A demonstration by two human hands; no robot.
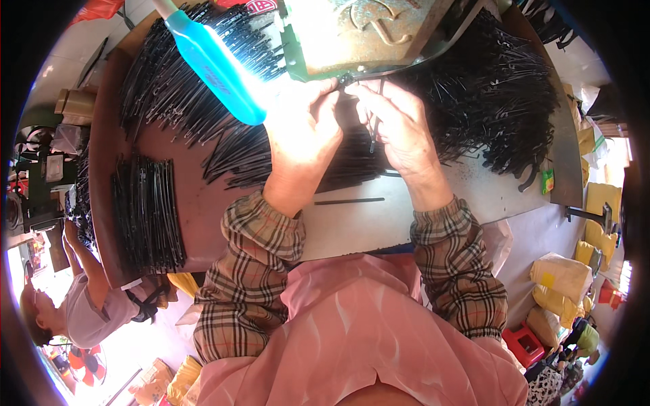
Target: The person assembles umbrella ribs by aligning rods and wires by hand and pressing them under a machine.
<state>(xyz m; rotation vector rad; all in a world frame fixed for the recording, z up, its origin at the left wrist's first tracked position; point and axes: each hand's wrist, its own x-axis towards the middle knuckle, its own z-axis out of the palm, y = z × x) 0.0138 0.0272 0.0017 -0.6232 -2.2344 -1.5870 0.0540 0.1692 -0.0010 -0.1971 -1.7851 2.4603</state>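
Both my hands are raised close together at the foot of a worn metal machine plate (369, 30) with an umbrella shape on it. My left hand (301, 132) pinches the jointed end of a thin black rod (420, 64) between thumb and finger. My right hand (399, 122) is closed on the same rod close to that end; the rod runs off to the upper right. A short black piece (374, 139) hangs down beside the right fingers. Glare washes out part of my left hand.
A lit blue lamp (217, 71) hangs close to my left hand. Piles of black rods lie left (183, 81) and right (501, 101), with a neat bundle (145, 213) at the table's left edge. One loose rod (349, 201) lies before me. A person (88, 308) works at far left.
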